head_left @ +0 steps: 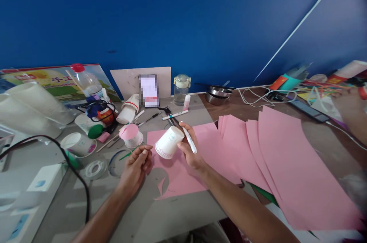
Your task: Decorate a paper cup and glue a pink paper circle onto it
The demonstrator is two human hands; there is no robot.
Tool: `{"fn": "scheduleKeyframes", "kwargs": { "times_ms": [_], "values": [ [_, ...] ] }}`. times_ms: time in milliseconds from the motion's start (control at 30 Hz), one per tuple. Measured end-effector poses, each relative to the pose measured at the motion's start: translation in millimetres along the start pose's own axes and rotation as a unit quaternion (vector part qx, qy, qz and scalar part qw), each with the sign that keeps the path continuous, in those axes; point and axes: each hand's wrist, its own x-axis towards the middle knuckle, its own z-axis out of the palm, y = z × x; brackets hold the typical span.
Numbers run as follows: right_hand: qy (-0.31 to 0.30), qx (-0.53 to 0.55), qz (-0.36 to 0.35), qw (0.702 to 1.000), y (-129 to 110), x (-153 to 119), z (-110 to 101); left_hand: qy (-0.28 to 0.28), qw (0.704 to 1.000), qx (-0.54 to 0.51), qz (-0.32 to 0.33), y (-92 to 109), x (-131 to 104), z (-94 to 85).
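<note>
A white paper cup (169, 143), tilted with its pink-marked rim toward the lower left, is held in my right hand (190, 146). The same hand also has a white marker (188, 138) between its fingers. Just left of the cup's rim, my left hand (141, 160) has its fingers curled and pinched together; whether anything small is between them cannot be made out. Beneath both hands lies a pink paper sheet (189, 174) with a round piece cut from its lower left edge. Another cup with a pink disc (129, 132) on top stands behind my left hand.
A phone (149, 90) leans upright at the back beside a glass jar (181, 89). Pink sheets (298, 166) spread over the right. Cups, a tape roll (95, 169) and a black cable (83, 182) lie left. Part of another person's arm (351, 115) shows far right.
</note>
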Motion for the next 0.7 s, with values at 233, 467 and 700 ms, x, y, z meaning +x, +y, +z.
{"fn": "scheduleKeyframes", "kwargs": {
  "times_ms": [233, 467, 700],
  "values": [
    [-0.046, -0.175, -0.073, 0.981, -1, 0, -7, 0.018, 0.999, 0.034, 0.024, 1, -1, -0.9],
    [-0.104, -0.287, -0.11, 0.946, 9, 4, -6, 0.022, 0.998, 0.045, 0.035, -2, -1, -4.9],
    [-0.144, -0.331, -0.126, 0.924, 13, 6, -7, 0.024, 0.997, 0.055, 0.041, -1, -1, -5.0]
  ]
}}
